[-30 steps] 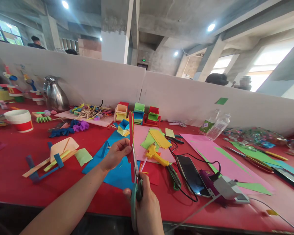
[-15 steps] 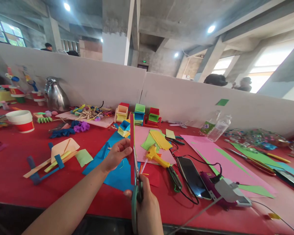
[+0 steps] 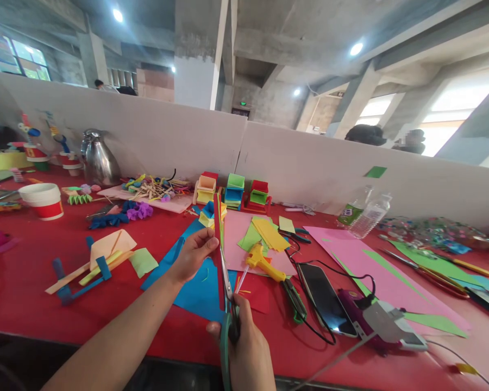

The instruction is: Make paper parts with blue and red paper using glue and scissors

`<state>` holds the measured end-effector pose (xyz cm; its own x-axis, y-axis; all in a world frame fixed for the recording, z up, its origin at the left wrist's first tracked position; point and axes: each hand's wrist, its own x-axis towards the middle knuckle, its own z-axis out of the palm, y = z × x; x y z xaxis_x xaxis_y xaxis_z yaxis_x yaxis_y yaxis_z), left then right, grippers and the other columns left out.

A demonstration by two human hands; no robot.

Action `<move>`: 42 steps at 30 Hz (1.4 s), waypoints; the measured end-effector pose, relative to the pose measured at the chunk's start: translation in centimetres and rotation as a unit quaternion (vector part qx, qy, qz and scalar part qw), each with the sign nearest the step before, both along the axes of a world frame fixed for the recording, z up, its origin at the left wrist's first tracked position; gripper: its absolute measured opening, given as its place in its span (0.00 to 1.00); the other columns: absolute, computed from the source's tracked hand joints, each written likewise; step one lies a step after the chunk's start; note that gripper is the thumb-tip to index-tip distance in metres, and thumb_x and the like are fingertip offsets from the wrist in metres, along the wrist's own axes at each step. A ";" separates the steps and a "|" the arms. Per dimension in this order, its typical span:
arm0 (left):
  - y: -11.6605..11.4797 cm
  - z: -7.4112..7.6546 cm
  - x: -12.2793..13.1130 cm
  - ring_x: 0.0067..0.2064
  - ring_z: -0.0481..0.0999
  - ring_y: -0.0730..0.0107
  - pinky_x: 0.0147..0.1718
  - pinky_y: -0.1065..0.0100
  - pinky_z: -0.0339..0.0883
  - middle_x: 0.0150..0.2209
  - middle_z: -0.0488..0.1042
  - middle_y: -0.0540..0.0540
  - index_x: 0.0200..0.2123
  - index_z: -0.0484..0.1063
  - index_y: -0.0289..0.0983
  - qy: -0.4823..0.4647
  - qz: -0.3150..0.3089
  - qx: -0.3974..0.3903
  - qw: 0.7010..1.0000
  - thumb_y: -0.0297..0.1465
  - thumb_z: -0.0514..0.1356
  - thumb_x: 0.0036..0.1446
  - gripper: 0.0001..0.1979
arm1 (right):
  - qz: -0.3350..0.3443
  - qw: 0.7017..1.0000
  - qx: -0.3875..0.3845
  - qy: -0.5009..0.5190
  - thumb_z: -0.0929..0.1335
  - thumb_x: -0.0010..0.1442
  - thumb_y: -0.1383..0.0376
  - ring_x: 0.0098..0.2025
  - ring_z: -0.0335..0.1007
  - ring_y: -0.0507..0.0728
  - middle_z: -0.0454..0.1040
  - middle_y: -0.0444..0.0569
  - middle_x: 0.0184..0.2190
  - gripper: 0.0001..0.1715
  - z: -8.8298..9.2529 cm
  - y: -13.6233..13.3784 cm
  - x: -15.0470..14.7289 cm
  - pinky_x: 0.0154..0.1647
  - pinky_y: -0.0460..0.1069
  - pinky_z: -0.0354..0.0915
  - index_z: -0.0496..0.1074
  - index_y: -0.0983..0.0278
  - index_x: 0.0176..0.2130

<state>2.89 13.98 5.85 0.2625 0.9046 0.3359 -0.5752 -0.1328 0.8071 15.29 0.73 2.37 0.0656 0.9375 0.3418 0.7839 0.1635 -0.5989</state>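
My left hand (image 3: pixel 196 252) pinches a narrow red paper strip (image 3: pixel 217 217) that stands upright with a thin green edge showing beside it. Scissors (image 3: pixel 228 290) with green handles are gripped in my right hand (image 3: pixel 246 342), their blades pointing up along the strip. Below the hands lies a blue sheet (image 3: pixel 195 293). Just right of the blades is a yellow glue gun (image 3: pixel 264 262), resting by yellow and green paper pieces. A small blue and yellow folded paper box (image 3: pixel 208 213) sits behind the strip.
Folded paper boxes (image 3: pixel 234 190) stand by the white partition (image 3: pixel 301 168). At right are a phone (image 3: pixel 326 298), a purple power strip (image 3: pixel 361 320) with cables, bottles (image 3: pixel 370 214) and a pink sheet (image 3: pixel 395 271). At left are paper cups (image 3: pixel 44 201), a steel jug (image 3: pixel 100 160) and coloured strips (image 3: pixel 85 277).
The whole scene has shifted slightly right in the view. The scissor blades look a little more open, and the strip's top sits slightly lower and further left.
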 end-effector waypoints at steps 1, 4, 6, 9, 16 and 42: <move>0.0 0.0 0.0 0.22 0.62 0.81 0.22 0.78 0.57 0.20 0.65 0.55 0.25 0.65 0.35 0.001 0.002 0.002 1.000 0.35 0.65 0.45 0.12 | -0.004 1.000 0.004 -0.007 0.60 0.58 0.53 0.20 0.70 0.54 0.72 0.45 0.20 0.25 0.1 0.0 0.0 0.20 0.43 0.61 0.63 0.68 0.48; 0.1 0.0 -0.1 0.23 0.63 0.80 0.23 0.77 0.57 0.21 0.66 0.54 0.25 0.66 0.35 0.002 0.008 0.005 1.000 0.35 0.65 0.45 0.12 | -0.009 1.000 0.018 -0.020 0.59 0.58 0.52 0.19 0.70 0.54 0.72 0.44 0.20 0.24 0.3 -0.1 0.0 0.20 0.43 0.61 0.63 0.67 0.47; 0.2 -0.1 -0.1 0.23 0.63 0.80 0.23 0.77 0.57 0.21 0.66 0.54 0.25 0.66 0.35 0.005 0.011 0.010 1.000 0.35 0.65 0.45 0.12 | -0.008 1.000 0.017 -0.020 0.59 0.58 0.53 0.19 0.69 0.54 0.71 0.43 0.19 0.24 0.5 -0.2 0.0 0.20 0.43 0.61 0.63 0.67 0.46; 0.2 -0.3 -0.1 0.23 0.62 0.81 0.23 0.77 0.56 0.20 0.65 0.55 0.25 0.66 0.35 0.015 0.014 0.017 1.000 0.35 0.64 0.46 0.11 | -0.007 1.000 0.015 -0.013 0.60 0.58 0.54 0.19 0.68 0.53 0.70 0.42 0.19 0.22 0.7 -0.2 -0.1 0.20 0.43 0.61 0.62 0.66 0.46; 0.0 -0.3 0.0 0.22 0.61 0.81 0.22 0.77 0.57 0.20 0.64 0.55 0.25 0.67 0.35 0.025 0.019 0.011 0.999 0.37 0.65 0.45 0.13 | -0.003 1.000 0.026 0.010 0.61 0.58 0.58 0.19 0.67 0.52 0.71 0.42 0.20 0.20 0.6 0.0 -0.3 0.20 0.42 0.61 0.62 0.67 0.47; -0.2 -0.5 0.2 0.23 0.61 0.81 0.23 0.77 0.57 0.21 0.64 0.54 0.25 0.66 0.35 0.020 -0.019 0.020 0.999 0.35 0.64 0.47 0.11 | 0.010 0.998 0.030 0.052 0.61 0.58 0.65 0.21 0.69 0.52 0.72 0.43 0.20 0.18 0.7 -0.2 -0.9 0.23 0.41 0.62 0.60 0.67 0.48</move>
